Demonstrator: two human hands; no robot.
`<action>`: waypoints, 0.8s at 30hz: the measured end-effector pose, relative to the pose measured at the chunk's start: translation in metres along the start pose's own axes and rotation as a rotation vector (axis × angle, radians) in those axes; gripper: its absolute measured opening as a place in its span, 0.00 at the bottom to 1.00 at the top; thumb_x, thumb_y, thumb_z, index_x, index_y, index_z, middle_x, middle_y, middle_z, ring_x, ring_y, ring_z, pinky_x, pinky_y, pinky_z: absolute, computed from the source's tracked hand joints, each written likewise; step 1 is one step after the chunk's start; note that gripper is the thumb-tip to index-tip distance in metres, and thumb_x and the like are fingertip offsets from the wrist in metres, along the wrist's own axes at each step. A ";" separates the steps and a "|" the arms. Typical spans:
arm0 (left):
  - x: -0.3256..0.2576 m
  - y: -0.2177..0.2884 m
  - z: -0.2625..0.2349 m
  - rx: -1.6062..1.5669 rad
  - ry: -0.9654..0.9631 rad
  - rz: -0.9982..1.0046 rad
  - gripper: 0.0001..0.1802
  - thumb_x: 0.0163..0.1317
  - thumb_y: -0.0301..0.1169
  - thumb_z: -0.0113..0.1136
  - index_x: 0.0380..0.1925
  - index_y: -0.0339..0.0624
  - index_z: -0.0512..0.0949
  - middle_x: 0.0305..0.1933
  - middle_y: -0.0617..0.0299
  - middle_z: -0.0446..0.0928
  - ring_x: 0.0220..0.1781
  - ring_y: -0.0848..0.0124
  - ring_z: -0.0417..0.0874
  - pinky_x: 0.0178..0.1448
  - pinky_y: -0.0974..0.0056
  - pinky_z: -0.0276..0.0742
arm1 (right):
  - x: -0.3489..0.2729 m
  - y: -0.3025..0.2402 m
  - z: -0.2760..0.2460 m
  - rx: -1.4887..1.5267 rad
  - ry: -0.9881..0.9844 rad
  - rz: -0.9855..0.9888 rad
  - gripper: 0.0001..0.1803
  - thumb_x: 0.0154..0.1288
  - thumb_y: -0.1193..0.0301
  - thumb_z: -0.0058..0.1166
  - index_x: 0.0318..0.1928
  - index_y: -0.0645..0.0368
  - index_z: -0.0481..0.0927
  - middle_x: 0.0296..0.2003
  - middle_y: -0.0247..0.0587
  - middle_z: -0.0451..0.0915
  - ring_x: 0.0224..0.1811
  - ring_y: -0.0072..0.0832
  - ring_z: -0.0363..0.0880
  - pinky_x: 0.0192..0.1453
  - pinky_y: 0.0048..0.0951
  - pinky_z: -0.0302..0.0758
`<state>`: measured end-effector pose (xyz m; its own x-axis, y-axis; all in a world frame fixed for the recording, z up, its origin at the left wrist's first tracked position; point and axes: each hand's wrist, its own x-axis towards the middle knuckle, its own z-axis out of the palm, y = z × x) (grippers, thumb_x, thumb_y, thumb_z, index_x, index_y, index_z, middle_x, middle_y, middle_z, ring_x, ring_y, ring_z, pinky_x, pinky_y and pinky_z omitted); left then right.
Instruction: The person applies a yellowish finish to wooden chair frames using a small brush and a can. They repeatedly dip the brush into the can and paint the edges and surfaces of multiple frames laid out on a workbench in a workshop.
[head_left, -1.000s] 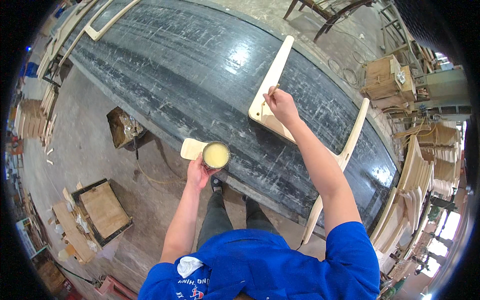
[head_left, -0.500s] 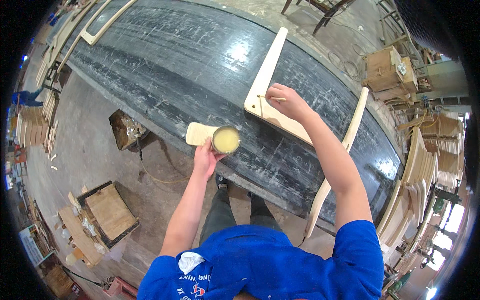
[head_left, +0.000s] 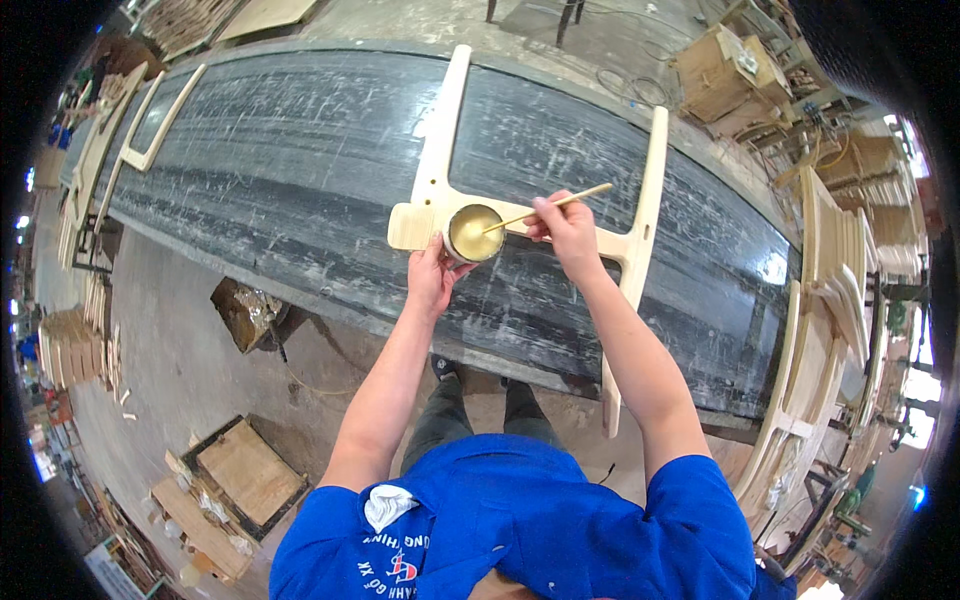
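My left hand (head_left: 432, 276) is closed around a round can (head_left: 450, 243) of pale yellow liquid (head_left: 478, 228). A flat, pale wooden paddle-like piece (head_left: 411, 228) juts out from the can's left side; how the two are joined is hidden. Between the fingers of my right hand (head_left: 568, 234) is a thin stick (head_left: 560, 202), its lower tip dipped in the liquid. Behind the can lies a pale wooden frame (head_left: 440, 140) with two small dark holes near its corner. Its crossbar runs behind my right hand to a long curved leg (head_left: 645, 200).
The frame lies on a long, scuffed black table (head_left: 300, 150). More wooden frame parts (head_left: 150, 155) rest at its far left, and curved pieces (head_left: 830, 270) are stacked at right. On the floor stand an open box (head_left: 250, 310) and a wood-topped crate (head_left: 250, 470).
My right hand has left the frame's holed corner, and its stick now dips into the can. The can and paddle-like piece have risen nearer the frame. The view has also shifted.
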<state>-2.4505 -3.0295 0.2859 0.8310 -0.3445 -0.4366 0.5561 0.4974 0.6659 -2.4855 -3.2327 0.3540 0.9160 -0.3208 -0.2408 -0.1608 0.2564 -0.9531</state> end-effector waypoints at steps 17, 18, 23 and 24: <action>0.013 -0.082 0.081 -0.105 -0.143 -0.101 0.20 0.70 0.40 0.39 0.54 0.39 0.65 0.54 0.54 0.71 0.54 0.60 0.75 0.52 0.49 0.77 | -0.045 0.023 -0.109 0.580 0.363 0.164 0.09 0.64 0.65 0.53 0.33 0.55 0.70 0.24 0.38 0.75 0.22 0.22 0.72 0.25 0.23 0.72; 0.015 -0.084 0.077 -0.106 -0.136 -0.105 0.20 0.70 0.40 0.39 0.54 0.39 0.65 0.54 0.54 0.71 0.54 0.61 0.75 0.52 0.49 0.77 | -0.043 0.018 -0.114 0.526 0.305 0.050 0.08 0.64 0.66 0.53 0.33 0.55 0.70 0.25 0.39 0.76 0.22 0.22 0.73 0.25 0.23 0.72; 0.013 -0.078 0.037 -0.141 0.032 -0.117 0.20 0.70 0.38 0.39 0.54 0.36 0.64 0.53 0.51 0.71 0.54 0.59 0.74 0.52 0.47 0.77 | -0.022 -0.006 -0.131 -0.184 0.215 -0.309 0.09 0.65 0.69 0.51 0.31 0.61 0.69 0.23 0.38 0.77 0.23 0.21 0.76 0.26 0.21 0.71; 0.009 -0.076 0.027 -0.145 0.040 -0.096 0.20 0.70 0.39 0.38 0.55 0.37 0.63 0.53 0.52 0.71 0.54 0.59 0.74 0.53 0.48 0.77 | -0.019 -0.006 -0.130 -0.326 0.174 -0.354 0.10 0.64 0.69 0.51 0.30 0.61 0.69 0.22 0.38 0.76 0.23 0.21 0.75 0.26 0.22 0.70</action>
<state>-2.4861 -3.0923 0.2476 0.7721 -0.3655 -0.5198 0.6266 0.5741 0.5270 -2.5497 -3.3466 0.3410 0.8650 -0.4903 0.1068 0.0168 -0.1845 -0.9827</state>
